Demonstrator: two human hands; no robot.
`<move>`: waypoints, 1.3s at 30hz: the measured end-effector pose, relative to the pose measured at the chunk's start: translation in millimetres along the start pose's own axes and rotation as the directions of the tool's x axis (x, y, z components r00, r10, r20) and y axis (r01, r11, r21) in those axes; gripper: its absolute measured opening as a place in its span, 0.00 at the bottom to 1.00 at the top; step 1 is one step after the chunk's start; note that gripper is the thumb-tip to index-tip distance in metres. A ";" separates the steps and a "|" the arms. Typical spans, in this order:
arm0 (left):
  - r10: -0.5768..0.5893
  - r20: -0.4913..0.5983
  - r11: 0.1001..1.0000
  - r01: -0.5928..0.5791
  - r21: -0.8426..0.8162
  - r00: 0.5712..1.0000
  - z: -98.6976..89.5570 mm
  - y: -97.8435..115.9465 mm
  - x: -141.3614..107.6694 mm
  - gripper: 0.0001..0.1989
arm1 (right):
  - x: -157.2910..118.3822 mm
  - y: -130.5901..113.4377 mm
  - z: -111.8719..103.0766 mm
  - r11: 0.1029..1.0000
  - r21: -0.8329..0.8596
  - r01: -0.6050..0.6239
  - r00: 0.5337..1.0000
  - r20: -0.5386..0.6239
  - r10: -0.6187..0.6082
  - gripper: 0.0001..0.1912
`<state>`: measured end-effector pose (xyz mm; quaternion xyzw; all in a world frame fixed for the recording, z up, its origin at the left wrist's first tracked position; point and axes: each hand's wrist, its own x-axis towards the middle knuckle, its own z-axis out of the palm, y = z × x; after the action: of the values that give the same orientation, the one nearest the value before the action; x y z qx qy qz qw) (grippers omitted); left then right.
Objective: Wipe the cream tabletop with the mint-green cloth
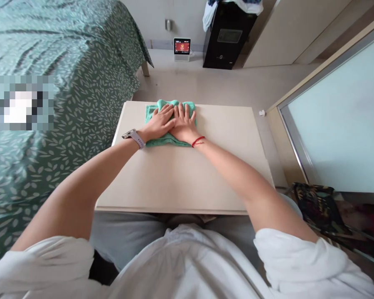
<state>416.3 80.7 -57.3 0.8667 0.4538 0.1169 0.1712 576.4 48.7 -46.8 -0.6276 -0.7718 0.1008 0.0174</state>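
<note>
Cloth (162, 141) lies on table (187, 174), bed (65, 83) to its left.

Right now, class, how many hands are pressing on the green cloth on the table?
2. The left hand lies flat on the green cloth toward its left side; the right hand lies flat beside it, touching it. No other hands show.

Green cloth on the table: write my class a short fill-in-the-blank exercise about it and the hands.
1. Both hands lie flat on a folded ____ cloth.
2. The cloth rests on a beige ____ near its far edge.
3. The left hand has a ____ on its wrist.
4. The right hand has a thin ____ string round its wrist.

Missing words: green; table; watch; red
</note>
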 end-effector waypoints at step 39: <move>-0.084 0.071 0.988 0.074 0.137 0.994 17.5 63.9 -157.6 0.42 | -145.6 -48.8 20.0 0.987 0.056 0.149 0.987 0.048 -0.151 0.47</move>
<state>381.9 -86.7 -55.0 0.8613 0.4878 0.0463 0.1344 557.0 -104.9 -43.2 -0.5643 -0.8141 0.1356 0.0211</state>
